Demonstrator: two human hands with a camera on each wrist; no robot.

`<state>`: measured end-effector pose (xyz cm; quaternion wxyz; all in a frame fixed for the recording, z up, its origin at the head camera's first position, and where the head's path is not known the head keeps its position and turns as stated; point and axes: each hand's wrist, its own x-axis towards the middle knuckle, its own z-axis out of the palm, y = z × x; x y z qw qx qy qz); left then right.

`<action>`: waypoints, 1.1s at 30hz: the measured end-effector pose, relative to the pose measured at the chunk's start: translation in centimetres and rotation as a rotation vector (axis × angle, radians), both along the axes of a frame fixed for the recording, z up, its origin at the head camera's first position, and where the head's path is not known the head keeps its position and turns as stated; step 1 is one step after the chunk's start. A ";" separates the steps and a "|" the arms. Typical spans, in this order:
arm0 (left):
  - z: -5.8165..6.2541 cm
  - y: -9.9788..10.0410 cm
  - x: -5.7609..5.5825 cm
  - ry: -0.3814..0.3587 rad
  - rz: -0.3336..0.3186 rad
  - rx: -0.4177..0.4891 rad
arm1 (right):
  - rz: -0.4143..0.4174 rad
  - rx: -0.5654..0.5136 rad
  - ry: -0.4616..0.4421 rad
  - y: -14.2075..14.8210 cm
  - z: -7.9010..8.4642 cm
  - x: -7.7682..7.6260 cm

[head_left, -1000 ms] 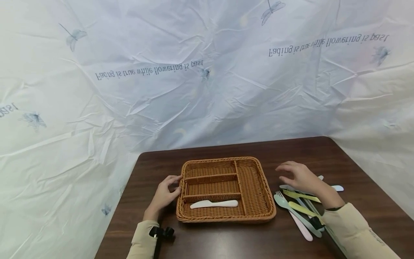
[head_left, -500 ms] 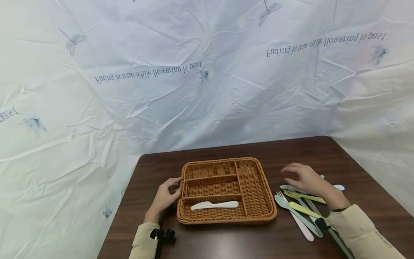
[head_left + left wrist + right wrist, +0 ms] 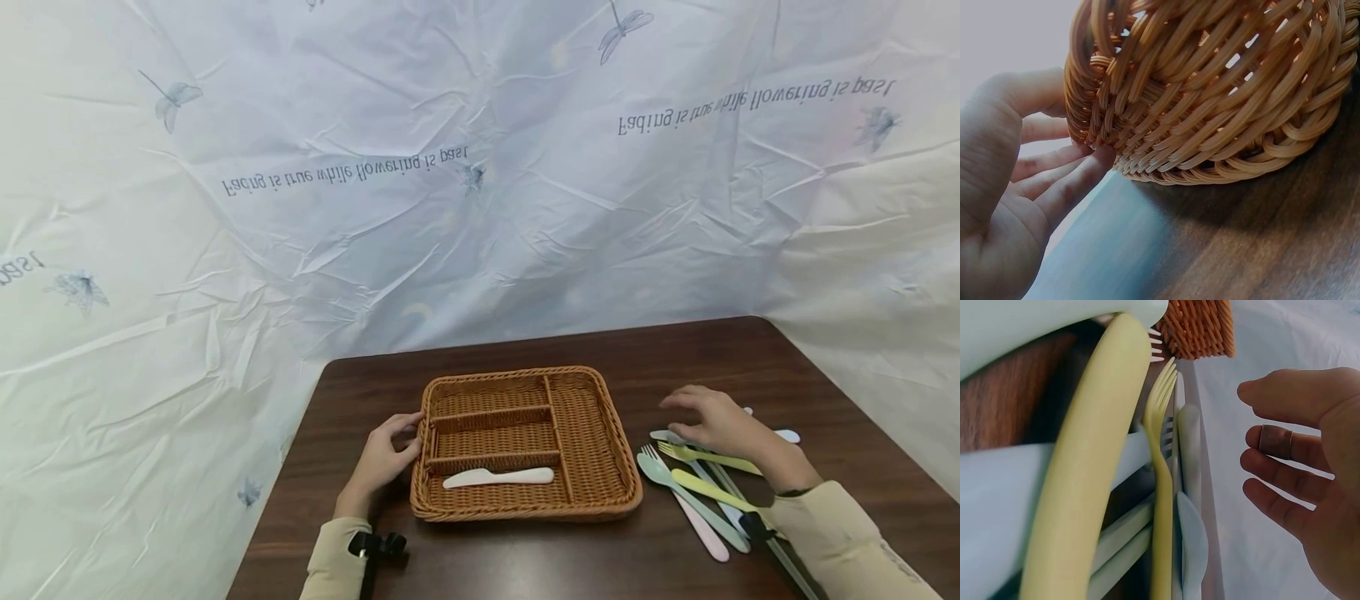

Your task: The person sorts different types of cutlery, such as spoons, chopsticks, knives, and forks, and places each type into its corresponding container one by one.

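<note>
A brown wicker basket (image 3: 600, 433) with compartments sits mid-table, a white knife (image 3: 498, 477) lying in its front left compartment. My left hand (image 3: 386, 454) rests at the basket's left side, its extended fingers (image 3: 1072, 181) touching the woven outer wall. On the right, my right hand (image 3: 720, 425) hovers over the cutlery pile with loosely bent fingers and nothing between them. A yellow fork (image 3: 1161, 456) lies below it, beside a yellow handle (image 3: 1085, 462). Nearer the basket are a pale green spoon (image 3: 693, 500) and a pink handle (image 3: 705, 533).
A dark wooden table (image 3: 510, 562) carries everything. Several pale knives and other pieces lie crossed under the right hand and sleeve (image 3: 847, 533), partly hidden. A white patterned sheet (image 3: 480, 208) hangs behind and around the table.
My right hand has drifted slightly to the right and nearer, over the cutlery. The left hand keeps its place at the basket, and the knife has stayed in its compartment.
</note>
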<state>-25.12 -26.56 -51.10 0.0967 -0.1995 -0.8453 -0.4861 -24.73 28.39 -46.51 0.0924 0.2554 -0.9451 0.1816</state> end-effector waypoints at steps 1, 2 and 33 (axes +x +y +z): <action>-0.1 0.0 0.0 -0.001 -0.001 0.006 | 0.000 0.001 -0.005 0.0 -0.1 0.0; -0.1 -0.1 0.0 0.000 -0.001 0.005 | 0.000 0.001 -0.009 0.1 -0.1 0.0; -0.1 0.1 0.0 -0.037 -0.008 0.004 | -0.054 0.008 -0.114 1.7 -2.1 0.5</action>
